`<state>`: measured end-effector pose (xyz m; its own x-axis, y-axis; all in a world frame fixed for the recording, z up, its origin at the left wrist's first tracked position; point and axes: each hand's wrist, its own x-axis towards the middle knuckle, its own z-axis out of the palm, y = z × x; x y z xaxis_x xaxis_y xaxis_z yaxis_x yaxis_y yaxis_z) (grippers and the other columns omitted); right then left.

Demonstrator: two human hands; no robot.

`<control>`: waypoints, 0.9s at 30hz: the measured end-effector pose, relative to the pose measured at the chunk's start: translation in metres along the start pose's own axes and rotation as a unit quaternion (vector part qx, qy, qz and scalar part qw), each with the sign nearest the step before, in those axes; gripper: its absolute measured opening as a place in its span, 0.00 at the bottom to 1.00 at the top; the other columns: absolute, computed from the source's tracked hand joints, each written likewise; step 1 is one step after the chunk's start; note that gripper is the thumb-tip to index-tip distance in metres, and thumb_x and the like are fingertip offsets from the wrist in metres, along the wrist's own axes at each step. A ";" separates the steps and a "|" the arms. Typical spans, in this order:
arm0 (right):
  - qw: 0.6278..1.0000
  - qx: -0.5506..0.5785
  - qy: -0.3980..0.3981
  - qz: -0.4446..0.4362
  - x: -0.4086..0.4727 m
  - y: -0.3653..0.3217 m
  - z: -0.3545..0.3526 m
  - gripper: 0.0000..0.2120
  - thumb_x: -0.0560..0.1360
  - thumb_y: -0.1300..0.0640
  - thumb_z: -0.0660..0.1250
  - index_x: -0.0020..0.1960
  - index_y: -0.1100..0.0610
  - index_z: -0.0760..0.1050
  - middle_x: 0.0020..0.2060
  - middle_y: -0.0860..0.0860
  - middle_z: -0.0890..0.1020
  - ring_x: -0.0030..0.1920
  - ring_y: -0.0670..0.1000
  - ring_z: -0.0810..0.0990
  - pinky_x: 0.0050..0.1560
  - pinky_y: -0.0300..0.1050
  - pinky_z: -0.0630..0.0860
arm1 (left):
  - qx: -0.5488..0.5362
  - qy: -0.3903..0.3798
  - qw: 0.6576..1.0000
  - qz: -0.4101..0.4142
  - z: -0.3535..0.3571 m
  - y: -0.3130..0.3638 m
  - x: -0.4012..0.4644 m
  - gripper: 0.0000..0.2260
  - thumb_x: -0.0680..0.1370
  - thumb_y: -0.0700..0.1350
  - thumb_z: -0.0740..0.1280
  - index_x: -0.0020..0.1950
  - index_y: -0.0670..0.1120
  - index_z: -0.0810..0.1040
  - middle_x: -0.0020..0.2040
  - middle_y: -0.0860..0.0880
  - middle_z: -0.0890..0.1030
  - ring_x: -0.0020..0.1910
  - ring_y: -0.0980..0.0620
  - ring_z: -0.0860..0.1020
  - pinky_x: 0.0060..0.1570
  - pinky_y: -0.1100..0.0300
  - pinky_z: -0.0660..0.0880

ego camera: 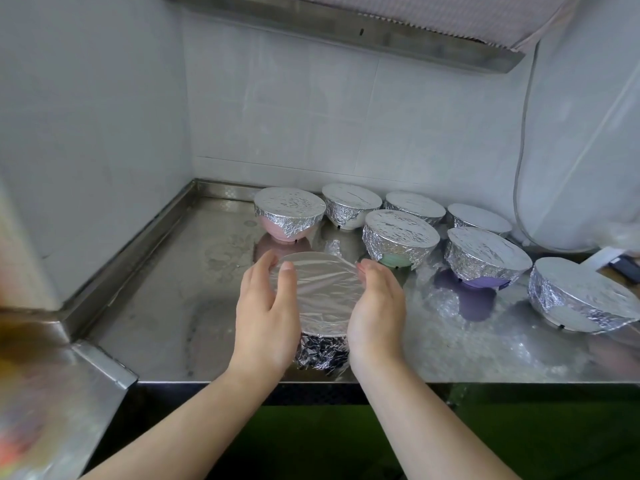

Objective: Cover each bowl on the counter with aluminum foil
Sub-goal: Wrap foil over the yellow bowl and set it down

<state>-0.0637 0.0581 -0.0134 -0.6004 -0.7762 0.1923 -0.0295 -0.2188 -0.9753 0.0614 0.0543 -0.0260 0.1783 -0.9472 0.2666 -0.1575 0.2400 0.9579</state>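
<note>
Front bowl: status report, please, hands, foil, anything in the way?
Left hand and right hand cup front bowl. Foil on. Seven covered bowls behind, clear.

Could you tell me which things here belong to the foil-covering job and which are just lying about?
Part of the job:
- front bowl, held between left hand and right hand
- foil over it
- seven covered bowls behind

Lying about:
- hanging cable
- dark object at the right edge
- steel counter, just the work surface
</note>
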 end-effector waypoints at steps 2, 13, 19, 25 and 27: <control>1.000 -0.015 -0.016 -0.001 -0.001 -0.001 -0.002 0.11 0.86 0.55 0.59 0.57 0.47 0.80 0.50 0.39 0.83 0.48 0.30 0.79 0.52 0.35 0.71 | 0.009 -0.020 1.000 0.008 -0.002 0.001 0.000 0.24 0.85 0.59 0.59 0.80 0.53 0.66 0.72 0.61 0.67 0.66 0.69 0.64 0.68 0.64 0.59; 0.914 -0.128 -0.385 0.003 0.017 0.001 -0.052 0.75 0.54 0.26 0.82 0.86 0.43 0.40 0.83 0.37 0.55 0.81 0.39 0.58 0.82 0.50 0.57 | 0.038 -0.326 0.942 0.074 -0.045 -0.008 0.038 0.62 0.57 0.64 0.87 0.83 0.58 0.56 0.76 0.58 0.71 0.75 0.57 0.70 0.75 0.47 0.69; 0.877 -0.245 -0.412 -0.029 0.024 0.000 -0.058 0.77 0.51 0.29 0.85 0.82 0.32 0.35 0.82 0.32 0.51 0.81 0.36 0.56 0.83 0.52 0.55 | 0.079 -0.302 0.941 0.131 -0.045 -0.009 0.037 0.63 0.55 0.60 0.89 0.82 0.62 0.57 0.77 0.60 0.69 0.76 0.59 0.68 0.77 0.48 0.67; 0.886 -0.267 -0.375 -0.056 0.019 0.003 -0.058 0.74 0.55 0.46 0.90 0.79 0.25 0.38 0.82 0.32 0.51 0.81 0.38 0.59 0.82 0.56 0.62 | 0.143 -0.292 0.933 0.155 -0.049 -0.012 0.036 0.68 0.51 0.67 0.87 0.83 0.65 0.52 0.78 0.62 0.67 0.76 0.62 0.68 0.76 0.49 0.68; 0.887 -0.268 -0.371 -0.058 0.018 0.001 -0.058 0.74 0.56 0.51 0.91 0.79 0.23 0.40 0.81 0.30 0.51 0.79 0.36 0.61 0.78 0.55 0.69 | 0.154 -0.293 0.930 0.160 -0.050 -0.012 0.037 0.69 0.50 0.66 0.87 0.83 0.65 0.51 0.79 0.62 0.66 0.76 0.60 0.68 0.76 0.48 0.69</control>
<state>-0.1204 0.0784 -0.0175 0.1181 -0.9858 0.1195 -0.5519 -0.1652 -0.8174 0.1183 0.0270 -0.0225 -0.4719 -0.8126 0.3421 -0.3986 0.5427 0.7393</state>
